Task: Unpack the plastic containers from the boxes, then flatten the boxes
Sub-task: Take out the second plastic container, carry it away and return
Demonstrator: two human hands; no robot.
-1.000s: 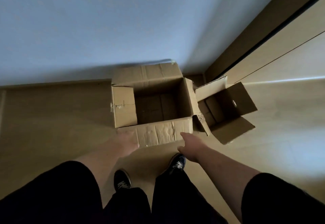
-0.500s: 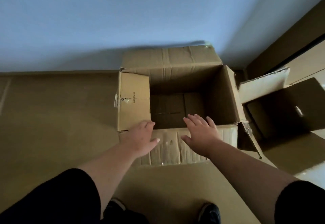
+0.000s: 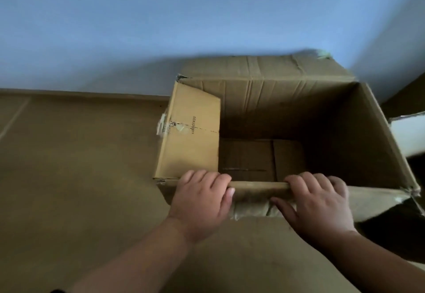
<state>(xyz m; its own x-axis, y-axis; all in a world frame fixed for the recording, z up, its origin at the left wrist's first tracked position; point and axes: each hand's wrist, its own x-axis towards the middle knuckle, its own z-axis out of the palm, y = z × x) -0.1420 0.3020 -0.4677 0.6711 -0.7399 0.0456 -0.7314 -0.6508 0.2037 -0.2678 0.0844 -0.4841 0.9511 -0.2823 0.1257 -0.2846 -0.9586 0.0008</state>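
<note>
A large open cardboard box stands on the floor against the wall, filling the middle and right of the head view. Its inside shows only the bare cardboard bottom; no plastic container is visible. Its left flap is folded inward. My left hand grips the near top edge of the box, fingers curled over the rim. My right hand grips the same edge further right, thumb on the outer face. The near flap hangs down outside under my hands.
A second open cardboard box shows partly at the right edge, beside the large one. A pale blue wall rises behind the boxes. Brown floor stretches to the left and in front.
I have leaned in closer to the large box. Both hands went from hovering open over its near flap to closing on its near top edge.
</note>
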